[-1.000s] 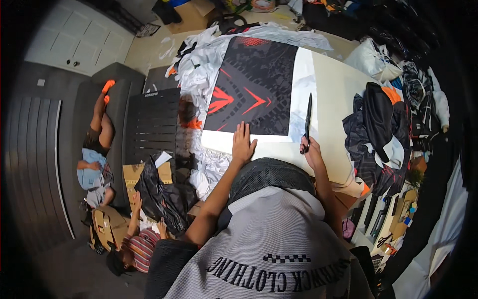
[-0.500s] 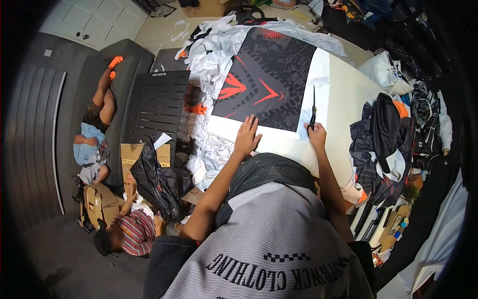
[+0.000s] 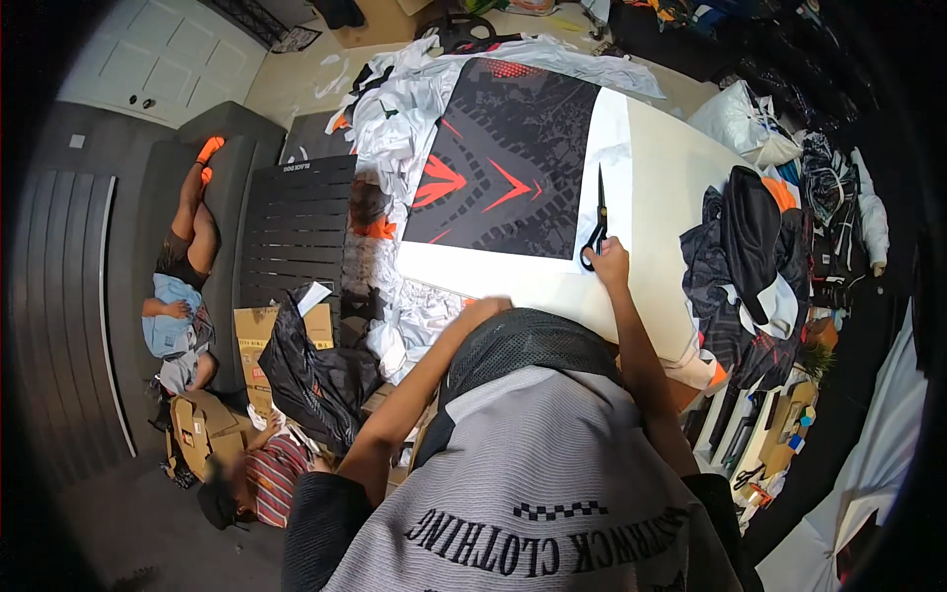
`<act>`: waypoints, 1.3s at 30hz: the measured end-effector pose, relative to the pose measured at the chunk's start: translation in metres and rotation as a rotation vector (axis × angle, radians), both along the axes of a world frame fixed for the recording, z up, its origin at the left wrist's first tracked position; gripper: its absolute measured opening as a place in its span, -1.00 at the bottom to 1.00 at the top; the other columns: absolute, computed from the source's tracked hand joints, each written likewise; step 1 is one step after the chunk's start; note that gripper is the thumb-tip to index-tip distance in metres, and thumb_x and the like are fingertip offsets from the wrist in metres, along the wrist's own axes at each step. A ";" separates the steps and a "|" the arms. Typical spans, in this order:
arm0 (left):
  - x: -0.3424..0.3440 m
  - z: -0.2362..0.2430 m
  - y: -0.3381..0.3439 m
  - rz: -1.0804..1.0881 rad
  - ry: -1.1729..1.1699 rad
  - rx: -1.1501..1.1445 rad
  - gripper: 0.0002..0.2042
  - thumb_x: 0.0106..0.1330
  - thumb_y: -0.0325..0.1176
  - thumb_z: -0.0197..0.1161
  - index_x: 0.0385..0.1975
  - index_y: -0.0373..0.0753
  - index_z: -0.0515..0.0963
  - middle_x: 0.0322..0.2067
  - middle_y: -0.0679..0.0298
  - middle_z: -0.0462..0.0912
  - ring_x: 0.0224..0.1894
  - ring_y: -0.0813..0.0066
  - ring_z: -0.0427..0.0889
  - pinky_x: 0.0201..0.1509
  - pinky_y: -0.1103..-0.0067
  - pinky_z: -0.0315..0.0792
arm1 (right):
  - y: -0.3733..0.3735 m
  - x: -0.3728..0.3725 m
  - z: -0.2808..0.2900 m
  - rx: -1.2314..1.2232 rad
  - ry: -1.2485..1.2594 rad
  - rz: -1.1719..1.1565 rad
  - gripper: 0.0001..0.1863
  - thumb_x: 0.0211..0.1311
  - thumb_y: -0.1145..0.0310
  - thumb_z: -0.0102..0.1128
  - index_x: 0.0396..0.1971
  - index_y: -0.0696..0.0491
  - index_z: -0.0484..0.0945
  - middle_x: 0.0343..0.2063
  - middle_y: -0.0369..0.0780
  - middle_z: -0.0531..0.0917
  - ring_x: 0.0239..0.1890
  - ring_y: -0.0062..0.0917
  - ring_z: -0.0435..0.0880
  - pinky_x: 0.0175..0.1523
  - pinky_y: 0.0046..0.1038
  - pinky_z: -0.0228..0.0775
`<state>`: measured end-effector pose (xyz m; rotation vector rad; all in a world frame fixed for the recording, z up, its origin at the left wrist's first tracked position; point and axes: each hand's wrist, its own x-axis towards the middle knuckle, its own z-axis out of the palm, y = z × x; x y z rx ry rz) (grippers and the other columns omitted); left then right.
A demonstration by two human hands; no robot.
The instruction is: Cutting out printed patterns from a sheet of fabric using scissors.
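Gripping scissors (image 3: 601, 203) near printed fabric's (image 3: 523, 158) edge, your right hand (image 3: 612, 261) has bare desk (image 3: 666, 197) rightward. Left hand's (image 3: 488, 309) pose unclear; your shirt (image 3: 543, 434) bears lettering (image 3: 523, 555).

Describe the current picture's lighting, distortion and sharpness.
Head view: black vignetting fills the corners; the grey slatted panel at far left bows along its white edge; the pale tabletop is brightly lit, while the dark heap at upper right sinks into shadow; the scissors show a readable outline.
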<state>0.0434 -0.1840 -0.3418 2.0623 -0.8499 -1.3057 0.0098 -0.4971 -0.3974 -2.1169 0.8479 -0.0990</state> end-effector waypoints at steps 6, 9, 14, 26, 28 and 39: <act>-0.043 -0.009 0.025 0.148 0.022 -0.174 -0.77 0.24 -0.35 0.06 -0.19 -0.24 0.58 -0.18 0.27 0.59 -0.12 0.40 0.53 0.00 0.56 0.39 | 0.007 0.005 0.010 -0.119 0.129 0.019 -0.64 -0.12 0.27 0.42 -0.41 0.17 0.48 -0.53 -0.15 0.58 -0.51 -0.29 0.55 -0.33 -0.38 0.43; -0.042 -0.026 0.030 0.146 0.047 -0.160 -0.78 0.23 -0.37 0.06 -0.21 -0.25 0.58 -0.21 0.28 0.59 -0.15 0.42 0.53 -0.02 0.57 0.39 | 0.013 0.013 0.017 -0.181 0.196 0.047 -0.63 -0.11 0.26 0.42 -0.40 0.18 0.48 -0.49 -0.11 0.60 -0.46 -0.23 0.58 -0.29 -0.33 0.45; -0.047 -0.030 0.036 0.146 0.074 -0.165 -0.80 0.20 -0.40 0.07 -0.25 -0.26 0.59 -0.25 0.30 0.59 -0.20 0.45 0.52 -0.06 0.58 0.39 | 0.005 0.021 0.031 -0.257 0.330 0.078 -0.61 -0.11 0.26 0.43 -0.37 0.21 0.51 -0.43 -0.05 0.63 -0.37 -0.14 0.61 -0.22 -0.25 0.48; -0.025 -0.048 0.027 0.138 0.140 -0.188 -0.84 0.15 -0.48 0.09 -0.35 -0.28 0.61 -0.36 0.35 0.61 -0.31 0.52 0.49 -0.14 0.63 0.39 | -0.002 0.018 0.022 -0.201 0.397 0.197 -0.58 -0.12 0.21 0.43 -0.34 0.21 0.55 -0.42 -0.05 0.63 -0.39 -0.15 0.61 -0.26 -0.26 0.47; -0.010 -0.048 0.026 0.115 0.183 -0.153 -0.85 0.14 -0.50 0.09 -0.37 -0.28 0.61 -0.38 0.36 0.61 -0.33 0.53 0.49 -0.16 0.64 0.39 | -0.003 0.026 0.025 -0.213 0.385 0.203 -0.58 -0.12 0.21 0.43 -0.34 0.20 0.55 -0.42 -0.06 0.63 -0.40 -0.15 0.61 -0.27 -0.26 0.47; 0.113 -0.027 -0.034 0.395 0.007 -0.300 -0.86 0.18 -0.43 0.12 -0.38 -0.27 0.62 -0.46 0.34 0.63 -0.44 0.52 0.48 -0.24 0.58 0.40 | 0.009 0.022 0.030 -0.277 0.466 0.050 -0.54 -0.13 0.13 0.41 -0.31 0.16 0.54 -0.41 -0.08 0.64 -0.38 -0.16 0.62 -0.28 -0.28 0.47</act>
